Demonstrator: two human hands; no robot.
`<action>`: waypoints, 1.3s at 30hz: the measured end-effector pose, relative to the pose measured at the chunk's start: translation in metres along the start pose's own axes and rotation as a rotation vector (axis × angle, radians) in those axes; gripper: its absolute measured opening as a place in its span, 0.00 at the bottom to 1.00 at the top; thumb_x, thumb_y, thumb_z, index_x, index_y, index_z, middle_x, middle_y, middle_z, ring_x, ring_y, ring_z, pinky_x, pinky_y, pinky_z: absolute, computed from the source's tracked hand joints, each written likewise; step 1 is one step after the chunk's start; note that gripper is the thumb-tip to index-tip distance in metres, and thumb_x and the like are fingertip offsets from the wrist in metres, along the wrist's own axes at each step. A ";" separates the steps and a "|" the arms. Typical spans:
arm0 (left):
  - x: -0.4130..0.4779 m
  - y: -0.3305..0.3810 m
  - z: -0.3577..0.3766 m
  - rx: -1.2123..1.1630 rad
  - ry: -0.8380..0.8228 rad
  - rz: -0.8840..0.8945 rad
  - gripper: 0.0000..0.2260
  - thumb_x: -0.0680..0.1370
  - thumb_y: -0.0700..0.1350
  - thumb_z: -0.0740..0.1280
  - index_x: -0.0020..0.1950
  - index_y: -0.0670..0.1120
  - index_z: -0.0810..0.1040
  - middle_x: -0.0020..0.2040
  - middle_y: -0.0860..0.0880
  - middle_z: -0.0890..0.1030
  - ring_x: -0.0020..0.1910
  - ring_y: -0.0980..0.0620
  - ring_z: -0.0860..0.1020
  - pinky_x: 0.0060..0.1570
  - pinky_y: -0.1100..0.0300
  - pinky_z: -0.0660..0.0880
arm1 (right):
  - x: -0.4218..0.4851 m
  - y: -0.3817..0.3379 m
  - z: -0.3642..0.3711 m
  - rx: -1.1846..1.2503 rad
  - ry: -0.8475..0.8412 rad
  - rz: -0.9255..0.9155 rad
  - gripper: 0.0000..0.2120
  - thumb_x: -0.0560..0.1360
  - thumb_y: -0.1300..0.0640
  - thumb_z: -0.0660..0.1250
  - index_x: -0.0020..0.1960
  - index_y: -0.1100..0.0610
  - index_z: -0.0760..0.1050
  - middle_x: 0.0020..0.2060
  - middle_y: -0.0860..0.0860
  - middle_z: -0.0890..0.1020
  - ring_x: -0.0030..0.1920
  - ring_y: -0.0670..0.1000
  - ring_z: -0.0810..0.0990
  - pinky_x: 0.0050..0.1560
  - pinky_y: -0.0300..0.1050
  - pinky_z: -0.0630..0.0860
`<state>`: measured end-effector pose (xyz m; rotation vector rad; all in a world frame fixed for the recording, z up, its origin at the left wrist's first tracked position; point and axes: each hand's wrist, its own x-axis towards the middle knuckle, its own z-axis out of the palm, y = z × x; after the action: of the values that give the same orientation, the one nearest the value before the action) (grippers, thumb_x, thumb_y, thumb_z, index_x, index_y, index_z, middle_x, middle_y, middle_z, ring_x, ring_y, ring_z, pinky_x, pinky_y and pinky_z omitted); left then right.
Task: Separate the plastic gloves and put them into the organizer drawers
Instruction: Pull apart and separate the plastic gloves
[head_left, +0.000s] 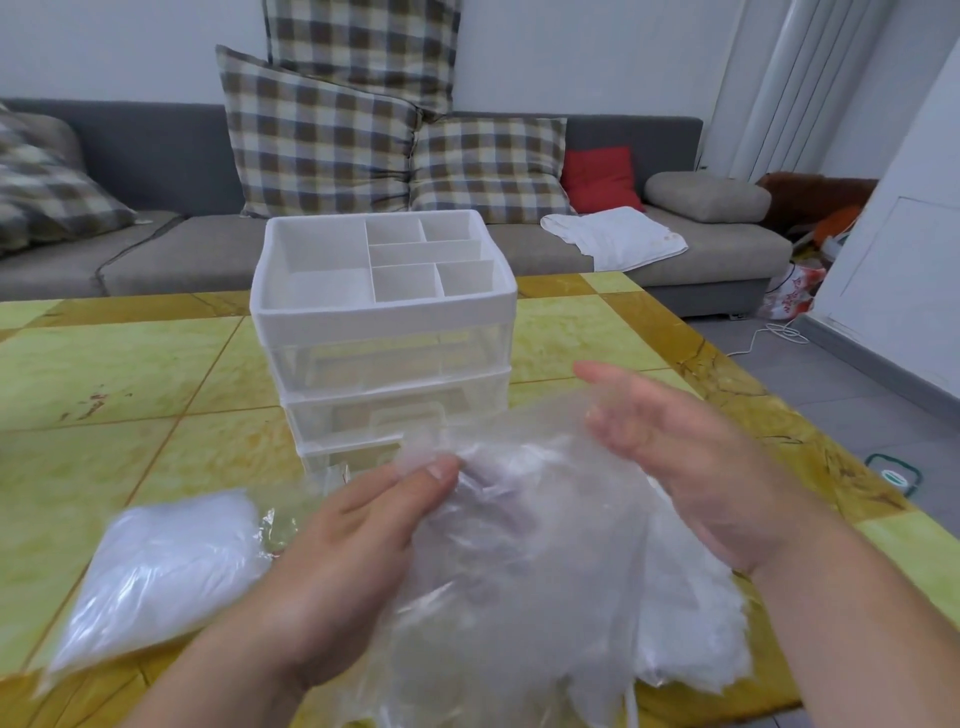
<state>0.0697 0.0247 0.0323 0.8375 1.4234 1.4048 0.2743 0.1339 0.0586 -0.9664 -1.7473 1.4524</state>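
A clear plastic glove (519, 530) hangs in front of me, crumpled and see-through. My left hand (353, 551) pinches its upper edge between thumb and fingers. My right hand (685, 452) is beside the glove's right side with fingers straight, blurred by motion. Below the right hand lies a white heap of gloves (691, 623) on the table. A sealed bag of gloves (161, 571) lies at the near left. The white organizer (384, 317) stands in the middle of the table, with a divided top tray and clear drawers below, all pushed in.
The yellow-green table (104, 395) runs to an edge on the right, with grey floor beyond. A grey sofa (156, 249) with checked cushions, a red cushion and a white cloth (613, 239) stands behind. A cable (774, 335) lies on the floor.
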 end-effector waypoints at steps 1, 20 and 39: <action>0.000 0.001 -0.002 -0.033 -0.007 0.002 0.19 0.64 0.58 0.78 0.50 0.49 0.88 0.53 0.47 0.86 0.56 0.48 0.83 0.65 0.45 0.75 | 0.000 0.003 0.001 -0.006 -0.061 -0.004 0.30 0.65 0.47 0.74 0.66 0.51 0.77 0.50 0.40 0.86 0.53 0.38 0.83 0.52 0.34 0.76; -0.003 0.010 -0.020 -0.026 0.070 0.017 0.12 0.66 0.53 0.70 0.44 0.51 0.88 0.45 0.48 0.87 0.42 0.53 0.84 0.51 0.51 0.73 | 0.004 0.014 -0.003 -0.113 -0.257 0.227 0.44 0.61 0.44 0.80 0.73 0.57 0.70 0.61 0.52 0.83 0.64 0.49 0.80 0.73 0.52 0.66; 0.005 0.002 -0.041 0.075 -0.029 0.068 0.12 0.69 0.55 0.68 0.49 0.59 0.87 0.53 0.53 0.86 0.51 0.56 0.83 0.52 0.57 0.77 | 0.006 0.025 0.034 0.046 -0.328 0.190 0.11 0.71 0.63 0.73 0.53 0.62 0.84 0.51 0.59 0.86 0.52 0.54 0.85 0.57 0.49 0.79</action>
<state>0.0295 0.0157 0.0301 0.9588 1.4448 1.3913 0.2455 0.1248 0.0289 -0.9307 -1.8800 1.8516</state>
